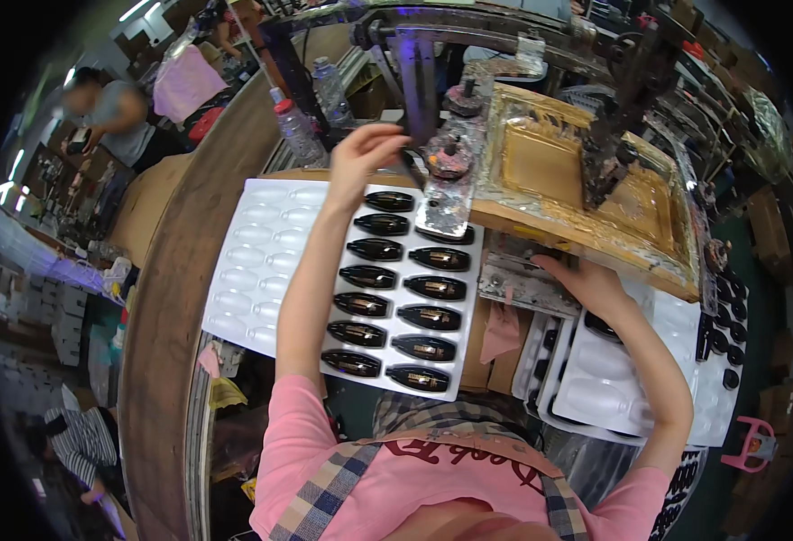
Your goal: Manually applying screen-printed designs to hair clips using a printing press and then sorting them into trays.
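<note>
My left hand (366, 160) is raised beside a black lever (412, 168) left of a paint-stained plate with knobs (446, 198), fingers loosely curved at the lever's top; whether it grips is unclear. Below it, a white molded tray (394, 215) holds glossy black oval pieces (434, 288) with gold print in two columns. My right hand (586, 282) reaches under the yellow-stained screen frame (540, 216) to a metal fixture (513, 281), its fingers partly hidden. A pink cloth (502, 329) hangs below the fixture.
An empty-pocketed white tray (247, 252) lies left; more white trays (599, 388) lie right, near small black pieces (728, 320). Plastic bottles (290, 122) stand behind. A wooden rail (166, 334) runs along the left. Other people (121, 122) are at far left. A pink stool (748, 442) stands right.
</note>
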Available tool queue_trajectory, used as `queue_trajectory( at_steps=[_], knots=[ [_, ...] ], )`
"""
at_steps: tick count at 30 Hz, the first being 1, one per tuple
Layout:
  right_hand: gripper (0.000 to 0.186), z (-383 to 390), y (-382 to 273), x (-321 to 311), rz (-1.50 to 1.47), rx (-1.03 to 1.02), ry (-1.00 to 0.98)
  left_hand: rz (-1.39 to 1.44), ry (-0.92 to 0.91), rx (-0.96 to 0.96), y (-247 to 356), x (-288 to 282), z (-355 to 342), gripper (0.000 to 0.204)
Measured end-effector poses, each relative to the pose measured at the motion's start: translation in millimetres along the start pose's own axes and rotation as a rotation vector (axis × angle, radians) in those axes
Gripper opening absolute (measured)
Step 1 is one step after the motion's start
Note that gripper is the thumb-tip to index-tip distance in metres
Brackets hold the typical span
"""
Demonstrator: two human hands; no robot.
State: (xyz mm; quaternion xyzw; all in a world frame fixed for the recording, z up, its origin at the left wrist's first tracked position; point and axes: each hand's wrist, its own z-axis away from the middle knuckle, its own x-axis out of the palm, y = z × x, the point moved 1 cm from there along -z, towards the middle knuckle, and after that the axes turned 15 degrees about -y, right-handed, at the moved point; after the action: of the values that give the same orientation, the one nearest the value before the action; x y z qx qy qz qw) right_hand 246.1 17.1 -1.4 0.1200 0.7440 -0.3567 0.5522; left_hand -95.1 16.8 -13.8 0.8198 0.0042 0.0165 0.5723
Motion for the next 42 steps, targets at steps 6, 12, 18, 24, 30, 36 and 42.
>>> queue_trajectory(
  at_steps=[6, 12, 18, 24, 30, 36, 42],
  knots=[
    [0.056, 16, -10, -9, -0.124, 0.124, -0.244, -0.199, 0.577, -0.052, -48, -155, 67, 0.034],
    [0.049, 78, -15, -38, 0.040, 0.136, 0.014, -0.189, 0.808, -0.054, -136, -225, 91, 0.030],
    [0.033, 129, -32, -64, 0.059, 0.150, -0.050, -0.900, 0.596, -0.253, -159, -255, 88, 0.017],
    [0.032, 183, 48, -94, 0.312, 0.568, 0.266, -1.096, 0.380, -0.418, -157, -280, 95, 0.023],
    [0.051, 238, 154, -115, 0.350, 0.995, 0.240, -1.084, 0.378, -0.183, -109, -191, 64, 0.025],
    [0.033, 257, 192, -107, 0.075, 0.807, 0.341, -1.239, -0.091, -0.057, -108, -122, 48, 0.026],
    [0.034, 179, 96, -95, -0.164, 0.387, 0.443, -0.753, -0.140, 0.302, -41, 76, 15, 0.021]
  ],
)
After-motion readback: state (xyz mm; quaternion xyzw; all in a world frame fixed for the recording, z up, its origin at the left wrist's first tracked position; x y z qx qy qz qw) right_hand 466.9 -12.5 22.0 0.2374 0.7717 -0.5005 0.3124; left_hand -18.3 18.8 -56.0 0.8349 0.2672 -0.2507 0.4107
